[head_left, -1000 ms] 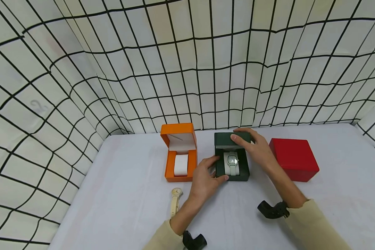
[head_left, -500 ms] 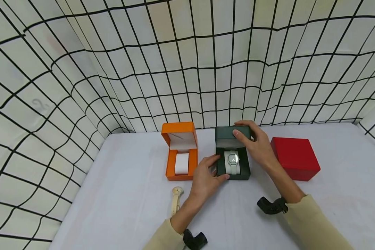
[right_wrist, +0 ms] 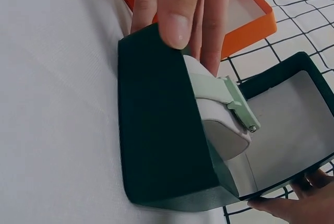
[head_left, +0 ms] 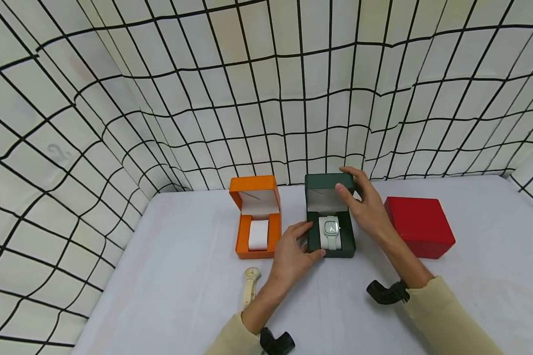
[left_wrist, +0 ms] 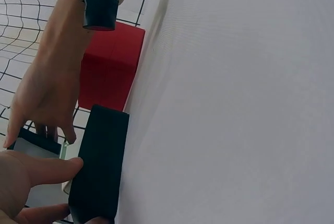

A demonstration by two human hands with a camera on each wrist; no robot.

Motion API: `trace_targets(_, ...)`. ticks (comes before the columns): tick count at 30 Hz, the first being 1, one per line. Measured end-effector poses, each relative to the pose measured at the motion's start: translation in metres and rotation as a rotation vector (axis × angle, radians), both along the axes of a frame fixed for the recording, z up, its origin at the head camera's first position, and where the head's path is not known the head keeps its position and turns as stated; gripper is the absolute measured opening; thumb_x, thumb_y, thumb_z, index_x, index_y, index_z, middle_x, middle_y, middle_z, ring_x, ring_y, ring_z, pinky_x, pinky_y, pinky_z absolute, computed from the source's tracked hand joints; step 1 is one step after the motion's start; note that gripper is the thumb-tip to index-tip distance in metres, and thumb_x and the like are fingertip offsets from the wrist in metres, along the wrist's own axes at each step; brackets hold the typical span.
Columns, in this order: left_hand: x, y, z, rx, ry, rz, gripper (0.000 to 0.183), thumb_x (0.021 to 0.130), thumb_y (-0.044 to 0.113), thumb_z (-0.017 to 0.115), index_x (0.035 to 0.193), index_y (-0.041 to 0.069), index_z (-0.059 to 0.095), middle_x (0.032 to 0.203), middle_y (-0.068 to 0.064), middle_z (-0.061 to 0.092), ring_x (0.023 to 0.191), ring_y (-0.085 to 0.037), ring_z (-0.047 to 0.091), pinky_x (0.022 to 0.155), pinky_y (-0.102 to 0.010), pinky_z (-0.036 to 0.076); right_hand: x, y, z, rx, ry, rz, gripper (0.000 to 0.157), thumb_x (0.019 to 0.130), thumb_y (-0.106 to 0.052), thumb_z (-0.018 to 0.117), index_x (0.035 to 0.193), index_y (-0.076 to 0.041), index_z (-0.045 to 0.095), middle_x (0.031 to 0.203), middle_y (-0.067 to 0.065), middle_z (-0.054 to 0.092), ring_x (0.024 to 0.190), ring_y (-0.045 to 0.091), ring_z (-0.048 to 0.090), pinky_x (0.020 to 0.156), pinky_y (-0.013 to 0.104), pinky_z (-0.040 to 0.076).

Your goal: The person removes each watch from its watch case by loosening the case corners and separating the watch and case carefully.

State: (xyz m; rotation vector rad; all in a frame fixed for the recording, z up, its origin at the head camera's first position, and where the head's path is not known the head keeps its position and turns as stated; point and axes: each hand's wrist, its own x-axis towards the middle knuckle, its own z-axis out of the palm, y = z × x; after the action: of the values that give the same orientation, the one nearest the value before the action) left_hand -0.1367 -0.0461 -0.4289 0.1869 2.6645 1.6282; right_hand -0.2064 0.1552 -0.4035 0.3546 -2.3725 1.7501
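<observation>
A dark green watch box stands raised-lidded on the table. A pale green wristwatch sits strapped around the white cushion inside it. My left hand holds the box's base at its left front corner, with the thumb on the front wall. At the lid, my right hand grips the right edge between thumb and fingers. Seen from the right wrist, the watch faces the lid's pale lining.
Left of the green box stands an orange watch box, lid up, with a bare white cushion. A cream wristwatch lies before it, partly behind the left forearm. A red box is at the right. Black netting hangs behind the table.
The green lid has swung further up and back, showing more of its lining, with my right hand moving along with it. My left hand has stayed on the base.
</observation>
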Motion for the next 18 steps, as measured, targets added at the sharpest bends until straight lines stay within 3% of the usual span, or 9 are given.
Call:
trace_targets(4, 0.0, 0.001, 0.001, 0.011, -0.01, 0.0, 0.062, 0.083, 0.007, 0.086, 0.141, 0.002, 0.063, 0.15, -0.018, 0.057, 0.137, -0.035, 0.059, 0.1, -0.039, 0.058, 0.0, 0.001, -0.002, 0.013, 0.016, -0.012, 0.056, 0.107, -0.029, 0.059, 0.159, -0.026, 0.039, 0.158, 0.022, 0.047, 0.155, 0.042, 0.036, 0.121, 0.072, 0.03)
trace_targets(13, 0.002, 0.003, 0.004, 0.009, -0.013, 0.015, 0.061, 0.085, 0.008, 0.085, 0.142, 0.003, 0.063, 0.15, -0.016, 0.057, 0.138, -0.034, 0.059, 0.101, -0.039, 0.058, 0.005, 0.0, 0.005, 0.099, -0.019, -0.067, 0.061, 0.106, -0.033, 0.06, 0.162, -0.033, 0.034, 0.155, 0.022, 0.05, 0.151, 0.043, 0.041, 0.117, 0.072, 0.037)
trace_targets(18, 0.001, 0.003, 0.004, -0.011, -0.012, 0.019, 0.061, 0.085, 0.008, 0.085, 0.142, 0.004, 0.063, 0.15, -0.016, 0.057, 0.138, -0.033, 0.059, 0.1, -0.038, 0.058, 0.012, -0.001, 0.009, 0.167, 0.011, -0.098, 0.072, 0.102, -0.025, 0.068, 0.164, -0.023, 0.031, 0.157, 0.02, 0.048, 0.146, 0.042, 0.046, 0.112, 0.064, 0.047)
